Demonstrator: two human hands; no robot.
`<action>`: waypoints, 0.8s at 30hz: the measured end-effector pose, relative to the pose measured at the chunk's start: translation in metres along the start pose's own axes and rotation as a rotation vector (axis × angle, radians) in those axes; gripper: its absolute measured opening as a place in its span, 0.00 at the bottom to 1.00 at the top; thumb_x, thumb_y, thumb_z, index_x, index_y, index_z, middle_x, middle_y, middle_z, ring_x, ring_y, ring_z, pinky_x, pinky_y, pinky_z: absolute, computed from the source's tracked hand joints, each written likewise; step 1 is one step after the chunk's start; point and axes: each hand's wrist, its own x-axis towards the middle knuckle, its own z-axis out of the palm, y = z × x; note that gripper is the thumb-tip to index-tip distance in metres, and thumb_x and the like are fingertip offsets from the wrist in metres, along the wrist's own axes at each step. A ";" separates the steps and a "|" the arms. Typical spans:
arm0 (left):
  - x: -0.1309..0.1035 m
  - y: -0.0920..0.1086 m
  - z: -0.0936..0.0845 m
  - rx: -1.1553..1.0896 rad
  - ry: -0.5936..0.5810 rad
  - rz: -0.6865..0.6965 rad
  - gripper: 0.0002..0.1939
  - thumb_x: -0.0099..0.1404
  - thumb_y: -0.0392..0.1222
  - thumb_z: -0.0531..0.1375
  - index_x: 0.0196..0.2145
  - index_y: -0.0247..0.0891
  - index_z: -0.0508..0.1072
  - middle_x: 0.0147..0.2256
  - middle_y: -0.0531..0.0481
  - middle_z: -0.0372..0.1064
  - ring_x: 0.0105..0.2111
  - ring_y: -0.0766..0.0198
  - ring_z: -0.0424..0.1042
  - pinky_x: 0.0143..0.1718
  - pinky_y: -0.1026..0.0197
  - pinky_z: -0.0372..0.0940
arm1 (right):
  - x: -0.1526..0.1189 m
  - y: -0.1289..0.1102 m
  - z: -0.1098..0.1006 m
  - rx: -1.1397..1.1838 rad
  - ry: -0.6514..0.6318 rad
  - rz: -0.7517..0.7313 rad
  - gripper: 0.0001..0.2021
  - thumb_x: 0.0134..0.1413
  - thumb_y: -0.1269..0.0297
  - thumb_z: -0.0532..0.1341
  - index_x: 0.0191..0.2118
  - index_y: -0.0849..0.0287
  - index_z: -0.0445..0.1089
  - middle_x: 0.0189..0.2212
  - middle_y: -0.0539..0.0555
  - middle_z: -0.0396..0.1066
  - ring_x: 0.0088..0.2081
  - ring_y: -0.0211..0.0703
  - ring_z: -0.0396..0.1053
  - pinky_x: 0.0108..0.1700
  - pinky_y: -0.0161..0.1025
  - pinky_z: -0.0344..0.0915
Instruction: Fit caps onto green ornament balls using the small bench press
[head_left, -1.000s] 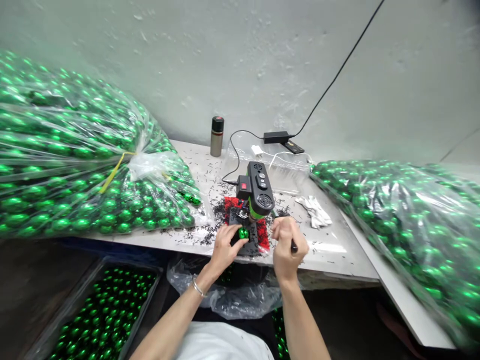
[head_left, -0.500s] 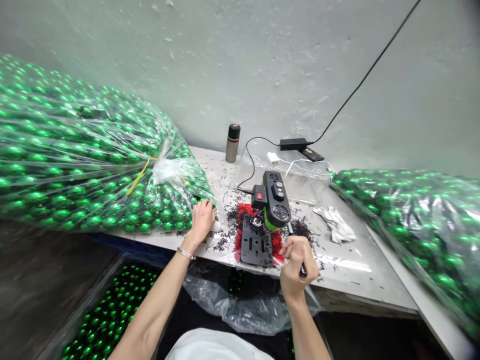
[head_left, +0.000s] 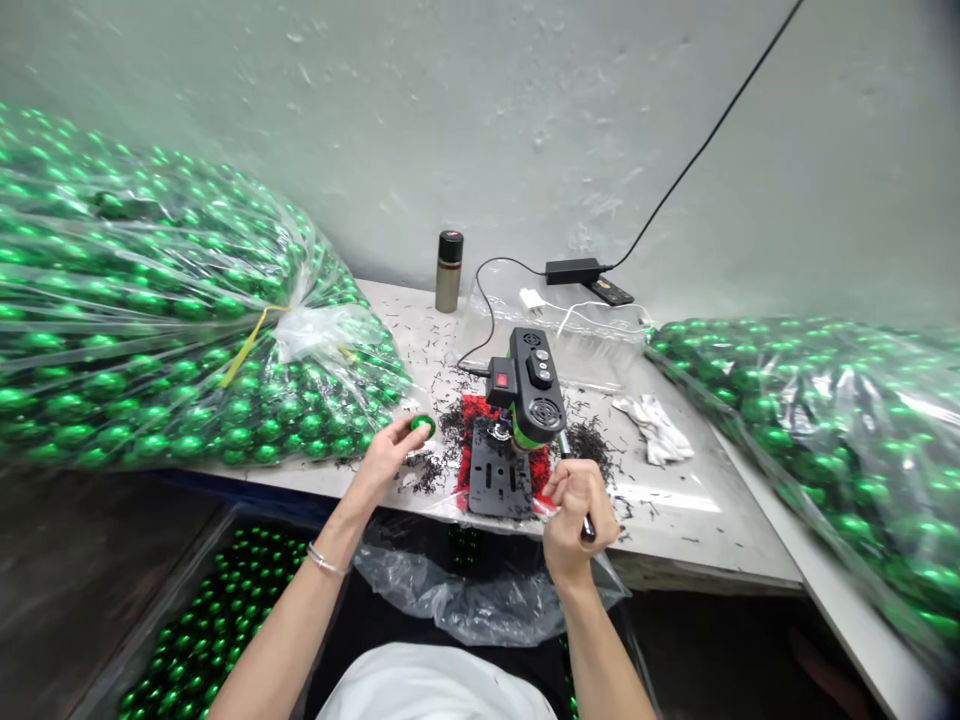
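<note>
Between the thumb and fingers of my left hand (head_left: pixel 390 452) is a shiny green ball (head_left: pixel 422 427), held over the table just left of a small black machine (head_left: pixel 535 385). My right hand (head_left: pixel 577 515) is wrapped round the machine's lever handle (head_left: pixel 589 528), whose black tip sticks out below the fist. The machine has a black slotted base plate (head_left: pixel 497 485) on a red mat (head_left: pixel 541 478). Its black head has round grilles, buttons and a green band underneath. Black shreds (head_left: pixel 589 445) lie thickly around the base.
A large clear bag of green balls (head_left: pixel 150 330) fills the left side; another bag (head_left: pixel 817 420) lies at right. Behind the machine are a flask (head_left: pixel 448 272), a power adapter (head_left: pixel 574 271) and a clear plastic tray (head_left: pixel 600 370). White gloves (head_left: pixel 656 430) lie right. Green balls (head_left: pixel 217 610) fill a container below.
My left hand has come away from the big bag's edge and now shows a green ball in its fingers. My right hand stays on the lever. The view has shifted slightly.
</note>
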 end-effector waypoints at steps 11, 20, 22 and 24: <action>-0.028 -0.022 0.067 -0.556 -0.131 -0.321 0.22 0.52 0.43 0.73 0.44 0.37 0.76 0.39 0.46 0.79 0.40 0.62 0.77 0.41 0.63 0.70 | 0.020 -0.015 -0.003 -0.015 -0.056 0.016 0.17 0.67 0.69 0.51 0.23 0.56 0.59 0.22 0.47 0.61 0.25 0.35 0.62 0.29 0.37 0.58; -0.030 -0.041 0.090 -0.133 -0.150 0.011 0.22 0.54 0.49 0.69 0.44 0.37 0.73 0.40 0.45 0.77 0.42 0.57 0.75 0.48 0.54 0.68 | 0.037 -0.026 -0.002 -0.018 -0.071 -0.006 0.18 0.66 0.70 0.50 0.23 0.56 0.57 0.21 0.46 0.59 0.25 0.34 0.61 0.29 0.37 0.56; -0.031 -0.045 0.093 0.040 -0.133 0.145 0.19 0.58 0.48 0.67 0.45 0.39 0.73 0.41 0.45 0.76 0.44 0.56 0.75 0.50 0.51 0.66 | 0.035 -0.025 -0.002 -0.018 -0.066 -0.014 0.17 0.66 0.71 0.51 0.23 0.56 0.57 0.21 0.47 0.59 0.25 0.34 0.61 0.29 0.37 0.56; -0.032 -0.049 0.095 0.209 -0.100 0.252 0.16 0.60 0.46 0.65 0.45 0.40 0.74 0.42 0.45 0.76 0.45 0.54 0.74 0.54 0.48 0.63 | 0.033 -0.024 -0.002 -0.023 -0.060 -0.022 0.17 0.66 0.71 0.51 0.23 0.56 0.57 0.22 0.47 0.60 0.25 0.34 0.61 0.29 0.37 0.57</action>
